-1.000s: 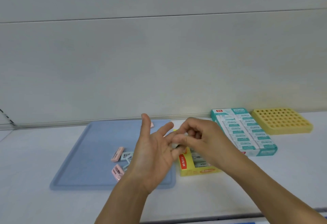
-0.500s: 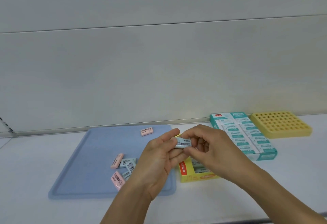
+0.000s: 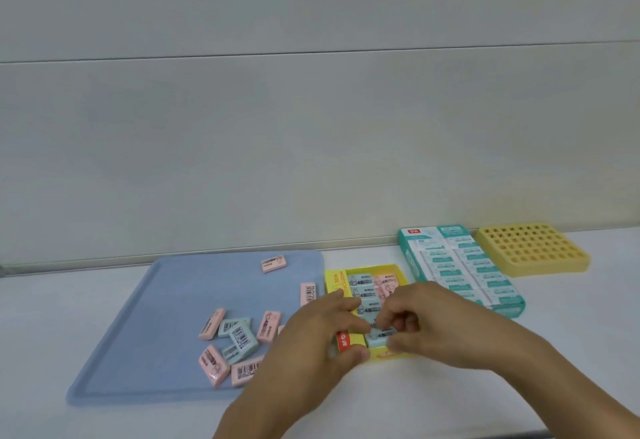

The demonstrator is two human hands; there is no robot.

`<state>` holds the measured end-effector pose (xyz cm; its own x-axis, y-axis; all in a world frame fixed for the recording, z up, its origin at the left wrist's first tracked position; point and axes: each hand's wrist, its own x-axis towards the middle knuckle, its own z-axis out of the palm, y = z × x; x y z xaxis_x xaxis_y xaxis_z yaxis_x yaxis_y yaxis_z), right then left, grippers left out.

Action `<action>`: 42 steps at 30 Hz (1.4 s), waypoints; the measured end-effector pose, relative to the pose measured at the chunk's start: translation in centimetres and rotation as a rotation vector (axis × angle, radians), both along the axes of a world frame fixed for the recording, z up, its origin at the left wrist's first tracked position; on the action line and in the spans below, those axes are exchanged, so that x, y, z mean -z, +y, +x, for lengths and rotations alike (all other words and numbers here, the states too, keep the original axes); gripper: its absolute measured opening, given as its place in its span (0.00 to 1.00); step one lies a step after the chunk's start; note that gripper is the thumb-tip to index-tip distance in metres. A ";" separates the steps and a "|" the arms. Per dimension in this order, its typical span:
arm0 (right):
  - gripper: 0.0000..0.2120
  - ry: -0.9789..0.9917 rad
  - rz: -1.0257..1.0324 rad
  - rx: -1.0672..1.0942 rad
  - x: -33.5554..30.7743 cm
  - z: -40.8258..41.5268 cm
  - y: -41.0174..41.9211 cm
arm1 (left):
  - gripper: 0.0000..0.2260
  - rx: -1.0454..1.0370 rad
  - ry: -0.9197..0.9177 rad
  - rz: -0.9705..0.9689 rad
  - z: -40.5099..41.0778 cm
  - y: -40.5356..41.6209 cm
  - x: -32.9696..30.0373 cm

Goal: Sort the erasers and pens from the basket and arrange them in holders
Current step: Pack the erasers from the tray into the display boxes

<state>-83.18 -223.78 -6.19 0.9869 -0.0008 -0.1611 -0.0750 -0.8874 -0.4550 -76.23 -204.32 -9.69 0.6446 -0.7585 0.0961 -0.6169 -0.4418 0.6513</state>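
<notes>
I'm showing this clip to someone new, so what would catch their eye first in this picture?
First, the two hands at centre: the right hand pinches a light blue eraser into the near end of the yellow box, while the left hand grips that box's near left corner. Next, the pink and blue erasers strewn across the blue tray on the left. Last, the teal box and yellow grid holder at far right.

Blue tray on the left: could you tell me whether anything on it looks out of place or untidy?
Yes. The erasers on the blue tray lie in a loose jumble, at mixed angles, some overlapping. One pink eraser sits alone near the far edge. In the yellow box, the erasers lie in neat rows.
</notes>
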 end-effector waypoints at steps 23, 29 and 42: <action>0.10 -0.072 -0.077 0.201 0.1 0.3 0.9 | 0.16 0.206 -0.488 0.292 0.8 -0.1 0.2; 0.06 -0.325 -0.176 0.337 0.1 0.7 -1.7 | 0.24 0.294 -0.438 0.236 0.2 -2.5 -0.2; 0.16 -0.137 -0.528 0.310 2.0 3.0 -0.4 | 0.20 0.375 -0.446 0.166 1.5 -2.7 1.8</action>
<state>-80.18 -224.15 -8.21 0.9396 -0.3357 0.0667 -0.3373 -0.9413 0.0147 -74.75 -207.06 -11.46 0.2549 -0.9543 0.1562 -0.9480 -0.2147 0.2351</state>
